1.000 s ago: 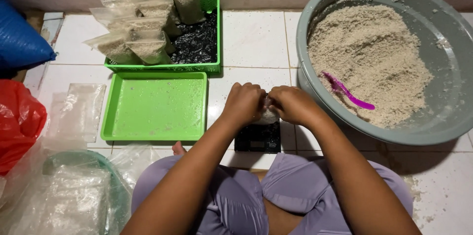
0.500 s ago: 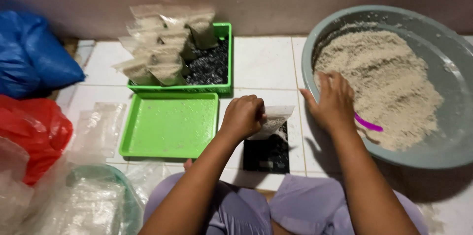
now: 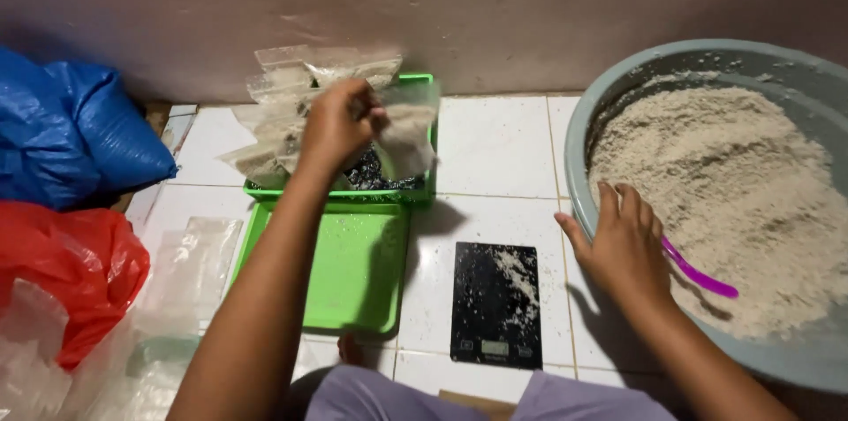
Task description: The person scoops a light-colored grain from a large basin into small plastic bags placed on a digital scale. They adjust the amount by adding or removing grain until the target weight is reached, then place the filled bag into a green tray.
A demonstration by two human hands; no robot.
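A plain brownish wall [image 3: 495,6] with pale scuffs runs across the top, meeting a floor [image 3: 495,147] of white square tiles with dark grout lines; the light is dim and warm, throwing soft shadows onto the tiles near the wall

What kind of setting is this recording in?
Probably a home or small workshop floor used for packing by hand. The person sits on white floor tiles against a bare wall, with a big grey basin of pale meal, a black kitchen scale, and green trays of filled bags.
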